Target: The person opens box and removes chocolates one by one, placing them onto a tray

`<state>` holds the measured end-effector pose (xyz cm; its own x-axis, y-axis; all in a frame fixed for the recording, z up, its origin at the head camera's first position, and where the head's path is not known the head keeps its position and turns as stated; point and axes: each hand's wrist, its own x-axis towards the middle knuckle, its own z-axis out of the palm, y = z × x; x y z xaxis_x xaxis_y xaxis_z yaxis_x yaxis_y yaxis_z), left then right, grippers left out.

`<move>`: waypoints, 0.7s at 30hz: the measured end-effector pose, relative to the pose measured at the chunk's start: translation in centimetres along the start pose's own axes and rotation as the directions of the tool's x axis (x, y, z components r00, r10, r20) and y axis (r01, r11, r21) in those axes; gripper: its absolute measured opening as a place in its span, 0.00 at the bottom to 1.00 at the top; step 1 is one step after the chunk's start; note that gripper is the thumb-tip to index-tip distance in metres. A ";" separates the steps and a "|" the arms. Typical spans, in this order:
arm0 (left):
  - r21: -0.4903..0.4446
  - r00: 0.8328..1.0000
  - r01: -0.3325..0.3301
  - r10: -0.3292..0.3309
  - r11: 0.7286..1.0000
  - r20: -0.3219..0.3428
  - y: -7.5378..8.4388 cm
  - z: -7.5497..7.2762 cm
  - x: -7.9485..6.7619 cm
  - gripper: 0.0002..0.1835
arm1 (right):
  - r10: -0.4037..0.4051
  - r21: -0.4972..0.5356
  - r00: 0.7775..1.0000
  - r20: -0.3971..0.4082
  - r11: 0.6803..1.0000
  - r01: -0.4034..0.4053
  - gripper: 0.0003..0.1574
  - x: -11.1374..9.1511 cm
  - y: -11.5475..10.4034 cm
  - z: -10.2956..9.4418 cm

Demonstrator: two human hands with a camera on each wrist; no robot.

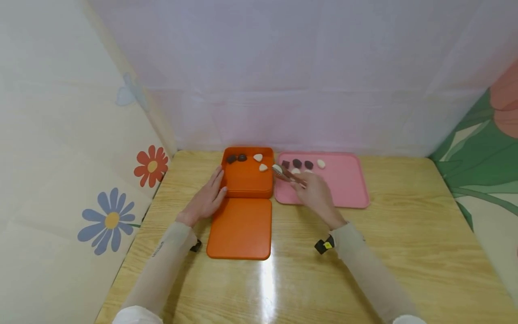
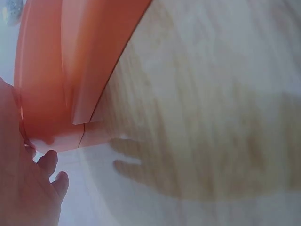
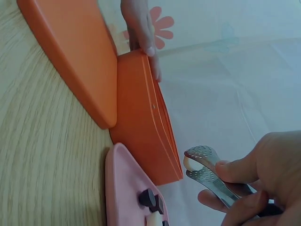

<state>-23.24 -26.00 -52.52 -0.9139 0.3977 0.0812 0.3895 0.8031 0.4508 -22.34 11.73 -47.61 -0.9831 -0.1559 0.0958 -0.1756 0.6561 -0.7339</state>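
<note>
My right hand grips metal tongs, and a white chocolate is pinched between their perforated ends. In the head view the tongs hover over the seam between an orange box and a pink tray. My left hand rests against the box's left wall, fingers extended along it. Inside the box, toward its back, lie two dark chocolates and two white ones. Several dark and white chocolates sit on the tray, some partly hidden behind my right hand.
An orange lid lies flat on the wooden table in front of the box. A pale cloth wall rises at the table's back edge, with flower-printed panels at the sides.
</note>
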 end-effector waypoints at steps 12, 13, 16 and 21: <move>0.116 0.999 -0.012 0.008 0.993 0.032 -0.3 -0.9 0.1 0.36 | 0.078 0.014 0.996 -0.040 0.997 -0.078 0.22 -0.6 2.6 -2.9; 0.124 0.999 -0.017 0.013 0.992 0.034 -0.3 -1.0 0.1 0.36 | 0.074 0.012 0.996 -0.051 0.997 -0.073 0.21 -0.6 2.9 -3.0; 0.141 0.999 -0.024 0.019 0.990 0.040 -0.3 -0.9 0.0 0.35 | 0.052 -0.012 0.995 -0.081 0.999 -0.053 0.21 -0.7 3.8 -3.5; 0.161 0.999 -0.029 0.022 0.986 0.042 -0.3 -0.9 0.0 0.35 | 0.037 -0.038 0.993 -0.112 0.998 -0.042 0.22 -0.9 5.0 -4.3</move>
<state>-23.48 -26.60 -51.80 -0.8994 0.4338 0.0540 0.4291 0.8524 0.2989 -22.58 18.31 -48.45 -0.9886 -0.0479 0.1427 -0.1361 0.6894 -0.7115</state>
